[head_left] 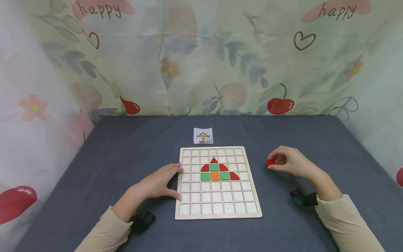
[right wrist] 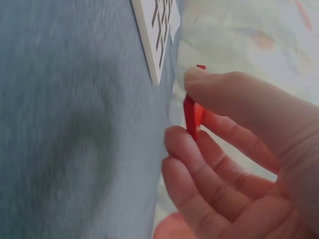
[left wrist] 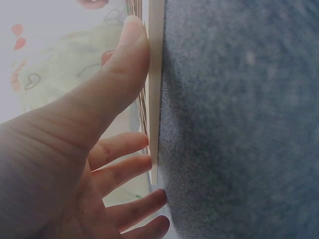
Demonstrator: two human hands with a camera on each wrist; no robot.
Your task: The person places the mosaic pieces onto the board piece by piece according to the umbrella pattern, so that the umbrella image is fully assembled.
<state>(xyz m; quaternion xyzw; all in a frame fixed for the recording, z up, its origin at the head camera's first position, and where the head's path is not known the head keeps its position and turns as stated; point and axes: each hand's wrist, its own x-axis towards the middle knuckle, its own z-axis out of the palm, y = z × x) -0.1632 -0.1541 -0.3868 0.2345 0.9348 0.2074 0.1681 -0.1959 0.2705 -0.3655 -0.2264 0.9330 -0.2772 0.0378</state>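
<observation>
My left hand (head_left: 158, 182) rests at the left edge of a wooden grid board (head_left: 217, 216), its thumb and fingers spread along the rim. To the right of the board, my right hand (head_left: 292, 161) pinches a small red tile (head_left: 269, 163) between thumb and fingertips. In the right wrist view the red tile (right wrist: 191, 117) stands on edge in that grip, its outline partly covered. Set in the board are a red triangle (head_left: 213, 160) on top, red quarter-round tiles (head_left: 234, 176), several green squares (head_left: 214, 167) and one orange square (head_left: 215, 176).
Behind the board lies a small printed card (head_left: 203, 135) with a coloured tile pattern on a grid. A dark grey cloth (head_left: 141, 140) covers the table. Patterned curtains (head_left: 201, 70) hang at the back and sides. Black straps (head_left: 303, 198) sit at both wrists.
</observation>
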